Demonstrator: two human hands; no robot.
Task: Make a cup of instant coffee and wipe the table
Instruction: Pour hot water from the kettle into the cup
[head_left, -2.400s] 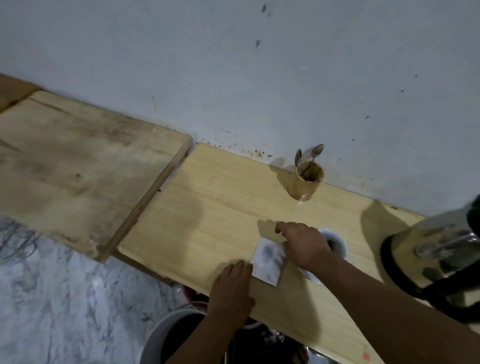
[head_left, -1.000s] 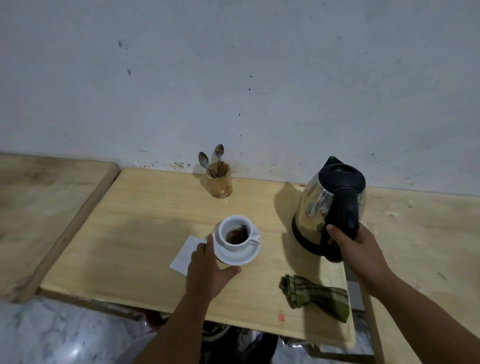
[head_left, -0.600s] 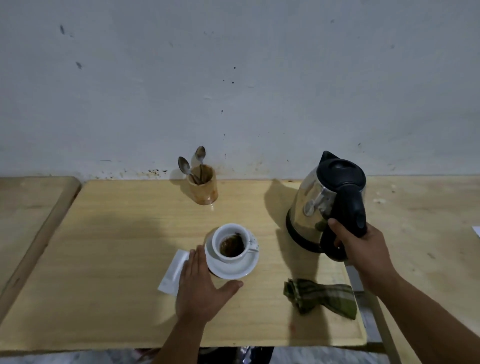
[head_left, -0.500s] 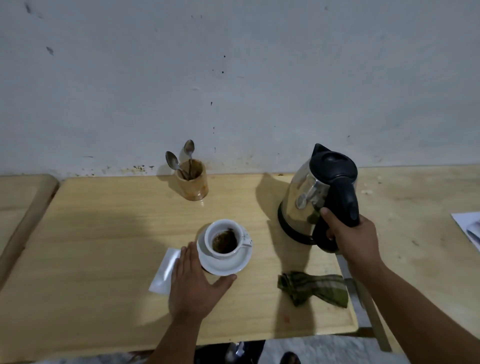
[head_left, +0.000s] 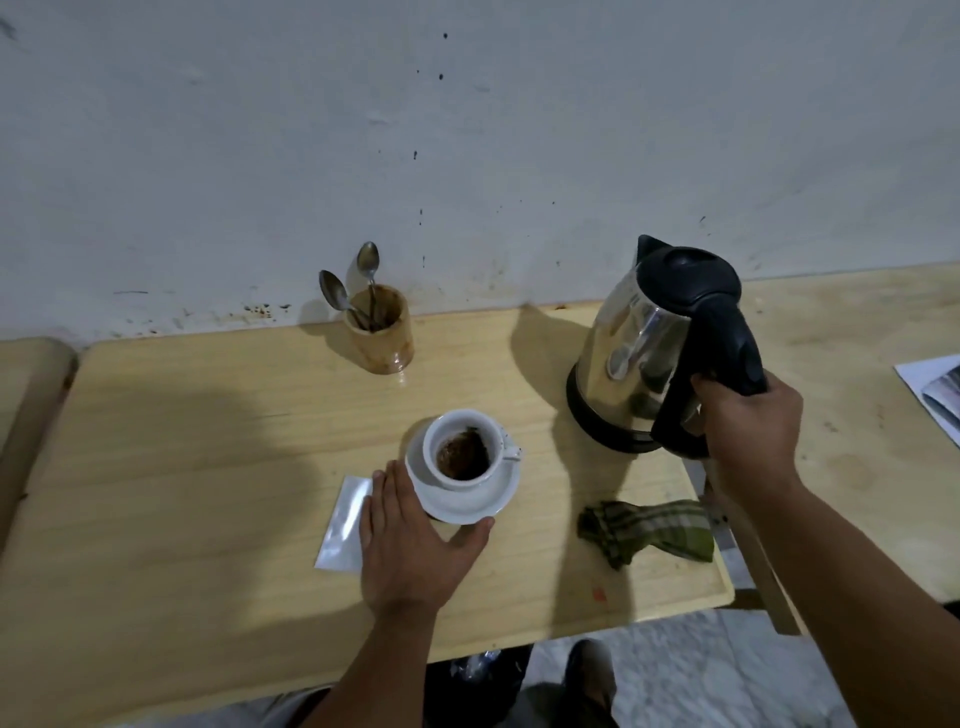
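A white cup with brown coffee powder in it stands on a white saucer at the middle of the wooden table. My left hand lies flat with fingers spread against the saucer's near-left rim, partly over an empty silver sachet. My right hand grips the black handle of a steel electric kettle, which sits slightly tilted at the right. A folded green checked cloth lies near the front right edge.
A wooden holder with two spoons stands at the back by the wall. Another wooden table adjoins on the right, with papers at its far edge. A third board lies at the far left. Floor and my feet show below.
My right hand left the sachet and took the kettle's handle. My left hand moved to the saucer. The view swung right; over the last half second the hands hardly moved.
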